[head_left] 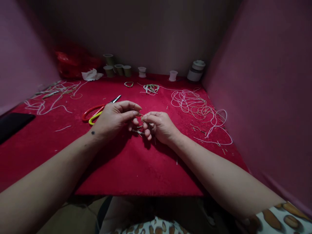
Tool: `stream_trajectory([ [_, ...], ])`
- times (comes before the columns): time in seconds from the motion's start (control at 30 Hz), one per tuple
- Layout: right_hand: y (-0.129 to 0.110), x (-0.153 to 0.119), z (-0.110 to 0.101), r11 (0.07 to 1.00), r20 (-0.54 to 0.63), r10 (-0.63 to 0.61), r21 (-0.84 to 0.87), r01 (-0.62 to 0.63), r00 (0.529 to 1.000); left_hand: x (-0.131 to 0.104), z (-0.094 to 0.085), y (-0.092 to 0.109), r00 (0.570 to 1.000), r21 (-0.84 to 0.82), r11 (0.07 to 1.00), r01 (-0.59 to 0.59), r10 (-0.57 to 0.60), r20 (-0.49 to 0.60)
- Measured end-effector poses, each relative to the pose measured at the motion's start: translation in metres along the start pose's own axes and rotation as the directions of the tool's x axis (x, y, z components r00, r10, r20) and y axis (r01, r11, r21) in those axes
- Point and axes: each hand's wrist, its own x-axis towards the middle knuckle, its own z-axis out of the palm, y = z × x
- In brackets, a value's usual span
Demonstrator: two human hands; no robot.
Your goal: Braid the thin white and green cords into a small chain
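Above the middle of the red cloth, my left hand (119, 117) and my right hand (159, 126) meet fingertip to fingertip. Between them is a small braided cord bracelet (139, 132), greenish and white, hanging in a loop below the fingers. Thumb and forefinger of the right hand pinch its upper part, and the left fingers close on the other side. The exact knot is too small to make out. Scissors (97, 112) with one red and one yellow handle lie just behind the left wrist, partly covered by it.
Tangled cord (192, 104) spreads at the right, more loose cord (53, 94) at the left. Finished-looking bracelets (151, 88) lie behind the hands. Several thread spools (126, 71), a white-lidded jar (196, 70), crumpled tissue (92, 75) and a red bag (70, 61) line the back. A black flat object (16, 125) lies left.
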Motion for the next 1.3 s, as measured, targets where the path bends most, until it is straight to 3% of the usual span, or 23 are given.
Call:
stream_trajectory([
  [0.2, -0.001, 0.001, -0.003, 0.998, 0.049, 0.008, 0.055, -0.01, 0.999, 0.002, -0.003, 0.002, 1.0, 0.042, 0.999, -0.018, 0.018, 0.018],
  [0.37, -0.001, 0.003, -0.003, 0.997, 0.094, -0.013, 0.078, 0.005, 0.995, 0.003, -0.001, 0.002, 0.975, -0.14, 0.968, 0.208, -0.194, 0.104],
  [0.43, -0.001, 0.003, -0.004, 0.997, 0.112, -0.005, 0.082, -0.004, 0.994, 0.004, -0.002, 0.0, 0.965, -0.176, 0.953, 0.245, -0.223, 0.136],
  [0.63, 0.0, 0.003, -0.005, 0.996, 0.141, 0.017, 0.086, -0.03, 0.99, 0.008, -0.004, -0.006, 0.961, -0.202, 0.947, 0.249, -0.214, 0.177],
  [0.87, -0.001, 0.003, -0.004, 0.995, 0.153, 0.043, 0.081, -0.056, 0.987, 0.003, -0.001, 0.002, 0.96, -0.197, 0.948, 0.249, -0.215, 0.179],
  [0.97, -0.002, 0.002, -0.004, 0.993, 0.158, 0.048, 0.098, -0.064, 0.986, 0.0, -0.001, 0.004, 0.981, -0.098, 0.983, 0.152, -0.139, 0.133],
  [1.1, -0.005, -0.001, -0.004, 0.986, 0.139, 0.095, 0.122, -0.112, 0.986, -0.002, -0.001, 0.005, 0.995, 0.124, 0.99, -0.063, 0.053, 0.085],
  [1.3, -0.007, 0.0, -0.004, 0.975, 0.13, 0.144, 0.151, -0.163, 0.981, 0.0, -0.003, 0.001, 0.912, 0.427, 0.808, -0.405, 0.394, 0.119],
])
